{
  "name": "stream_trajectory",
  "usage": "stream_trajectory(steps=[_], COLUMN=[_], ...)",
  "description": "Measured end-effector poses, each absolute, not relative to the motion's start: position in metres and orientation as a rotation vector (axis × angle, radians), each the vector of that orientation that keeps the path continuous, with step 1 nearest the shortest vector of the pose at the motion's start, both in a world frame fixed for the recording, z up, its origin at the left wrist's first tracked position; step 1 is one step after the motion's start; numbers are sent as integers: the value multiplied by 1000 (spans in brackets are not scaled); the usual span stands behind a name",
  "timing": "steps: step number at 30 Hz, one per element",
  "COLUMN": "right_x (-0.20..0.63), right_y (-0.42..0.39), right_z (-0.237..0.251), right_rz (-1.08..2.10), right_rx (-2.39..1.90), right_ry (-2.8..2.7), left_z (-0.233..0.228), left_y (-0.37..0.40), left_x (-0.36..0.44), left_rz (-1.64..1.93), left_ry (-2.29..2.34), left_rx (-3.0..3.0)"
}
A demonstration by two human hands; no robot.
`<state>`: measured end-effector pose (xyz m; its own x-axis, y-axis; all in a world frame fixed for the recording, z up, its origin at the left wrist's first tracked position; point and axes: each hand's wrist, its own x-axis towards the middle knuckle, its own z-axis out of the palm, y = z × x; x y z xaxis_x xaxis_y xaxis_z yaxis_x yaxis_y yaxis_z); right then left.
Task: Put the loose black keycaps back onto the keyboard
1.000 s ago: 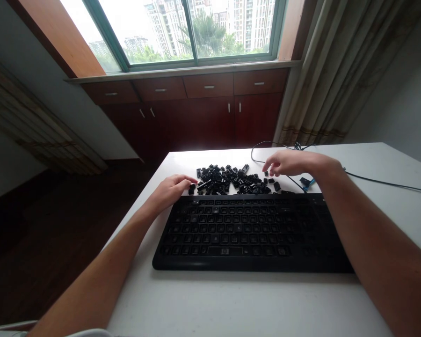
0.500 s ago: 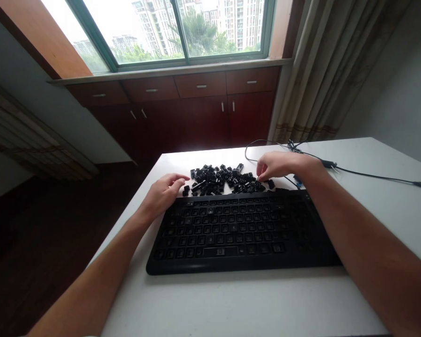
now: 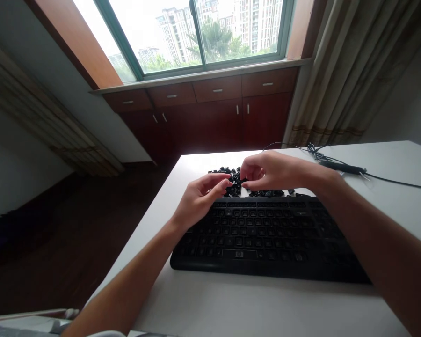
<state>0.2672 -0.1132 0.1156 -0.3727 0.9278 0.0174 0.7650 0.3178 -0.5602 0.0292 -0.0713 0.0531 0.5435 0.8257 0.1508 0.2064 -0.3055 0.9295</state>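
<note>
**Lightly does it: loose keycaps held at the fingertips**

Clearly the things in hand are the keycaps, a loose black heap on the white bench, just behind the far edge of the keyboard. The right hand hovers over the heap with thumb and forefinger pinched close together; something small and dark seems to sit between them, though I cannot tell for certain. The left hand is raised beside it, fingers curled and half closed, fingertips nearly meeting the right; whether it grips anything is not visible.

Such caps look light, stiff and smooth, so likely to slip or flick away if squeezed hard. Best taken by two opposite side walls, thumb against fingertip, with gentle pressure. A dark cable trails across the bench to the right, well apart.
</note>
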Motion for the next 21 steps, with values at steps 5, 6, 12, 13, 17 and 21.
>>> stream_trajectory(steps=[5, 6, 12, 13, 17, 21], right_x=[243, 241, 234, 233, 230, 229], right_y=[-114, -114, -112, -113, -114, -115], right_z=[107, 104, 99, 99, 99, 99], right_rz=[368, 343, 300, 291, 255, 254], right_rx=[-1343, -1318, -1274, -1266, -1218, -1209], right_ry=[-2301, -2305, -2273, -2265, -2261, -2269], left_z=[48, 47, 44, 44, 43, 43], left_y=[-72, -71, -64, -63, -62, -62], left_x=[31, 31, 27, 27, 26, 26], left_rz=[709, 701, 698, 703, 729, 747], left_ry=[767, 750, 651, 644, 656, 645], left_rx=[1617, 1566, 1314, 1296, 1247, 1230])
